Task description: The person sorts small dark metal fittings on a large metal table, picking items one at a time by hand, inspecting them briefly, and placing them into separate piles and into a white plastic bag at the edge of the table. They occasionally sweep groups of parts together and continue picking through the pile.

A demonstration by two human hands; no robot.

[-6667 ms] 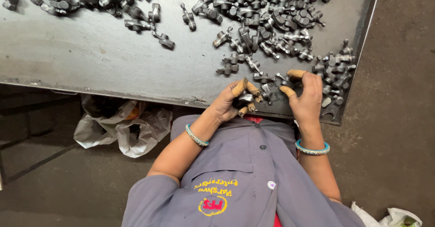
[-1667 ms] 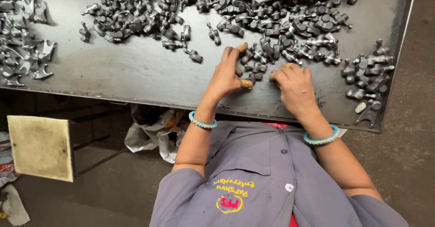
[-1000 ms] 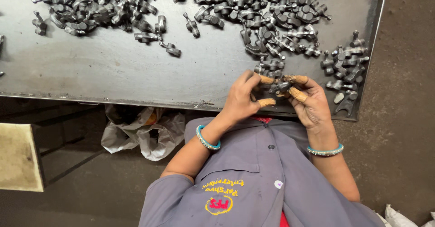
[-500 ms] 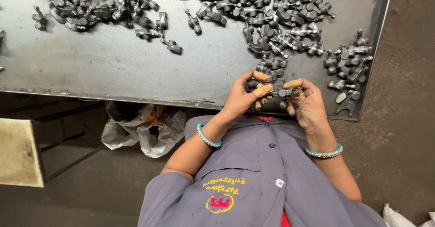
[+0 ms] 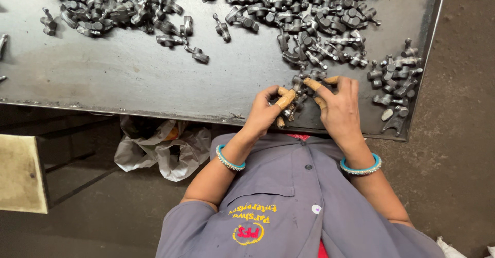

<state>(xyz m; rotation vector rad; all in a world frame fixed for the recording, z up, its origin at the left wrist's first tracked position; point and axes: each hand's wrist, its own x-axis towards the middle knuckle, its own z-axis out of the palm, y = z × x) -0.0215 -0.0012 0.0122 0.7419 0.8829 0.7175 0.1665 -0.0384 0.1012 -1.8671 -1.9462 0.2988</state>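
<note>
Compared with half a second ago, the right hand [image 5: 340, 108] has spread its fingers and reaches up toward the pile, no longer curled beside the left. The left hand [image 5: 268, 111] pinches a small grey metal casting [image 5: 290, 107] at the lower centre-right of the steel table [image 5: 129, 77]; the right hand's fingers are open and hold nothing visible. Loose castings [image 5: 309, 26], too many to count, crowd the upper frame; a small group [image 5: 397, 80] lies right. Two teal bangles, one per wrist. A crumpled plastic bag [image 5: 160, 147] lies below the table.
</note>
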